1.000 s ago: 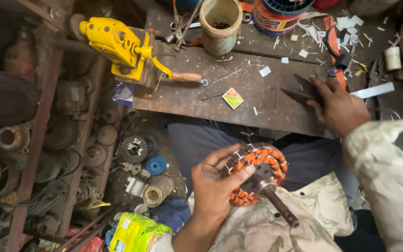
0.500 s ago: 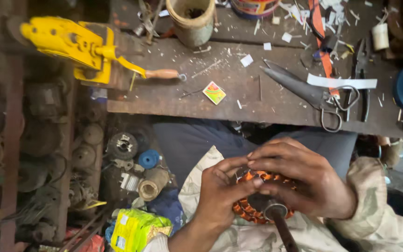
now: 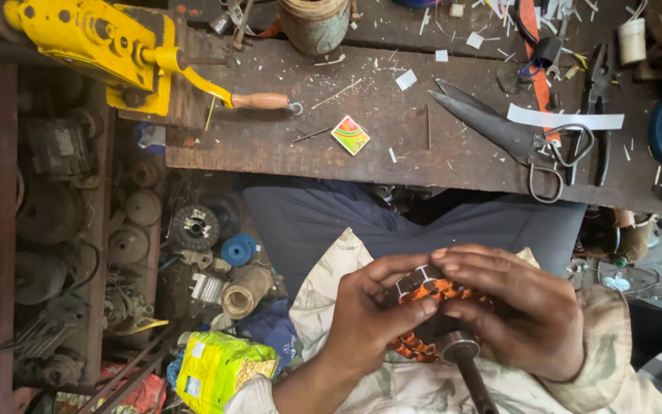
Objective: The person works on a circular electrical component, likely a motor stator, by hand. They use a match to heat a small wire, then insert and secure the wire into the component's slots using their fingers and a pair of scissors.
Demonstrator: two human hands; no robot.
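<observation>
Both hands close around a motor winding (image 3: 423,318) of orange copper wire on a metal shaft, held low in the lap over dark trousers. The left hand (image 3: 365,318) cups it from one side, thumb and fingers pressed onto the coil; the right hand (image 3: 519,314) covers the other side, fingers curled over the top and pinching at the wire. The shaft (image 3: 469,372) sticks out below the grip, toward the body.

Beyond the hands lies the wooden bench (image 3: 270,146), with large scissors (image 3: 507,134) up and to the right and a yellow hand tool (image 3: 93,42) far left. The likely trouble, I judge: fingers pressing hard could nick or kink the thin wire (its coating scrapes easily), or the round piece could roll off the lap.
</observation>
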